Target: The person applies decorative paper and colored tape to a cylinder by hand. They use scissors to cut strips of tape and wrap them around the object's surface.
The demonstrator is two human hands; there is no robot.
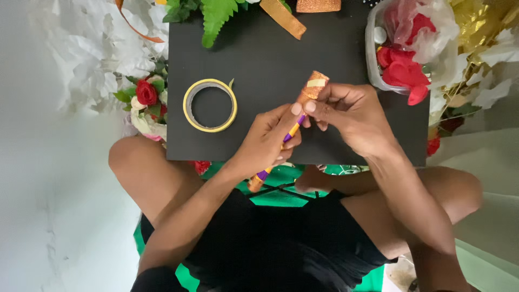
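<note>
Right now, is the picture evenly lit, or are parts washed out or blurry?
Head view: soft, even light, no hard shadows on the black board; the white flowers at the upper left are washed out and lose detail; the gold foil at the upper right glints; both hands, left and right, and the orange-wrapped stick look slightly soft; the tape roll reads clearly.

Two hands: left hand (267, 141), right hand (346, 116). One purple-and-yellow stick (281, 146) with one orange glitter roll (313, 85) at its tip. One tape ring (210, 105). One black board (270, 59). One clear tub (381, 59) of red petals. One green fern leaf (216, 19). One orange ribbon strip (282, 17). One red rose (146, 93).
</note>
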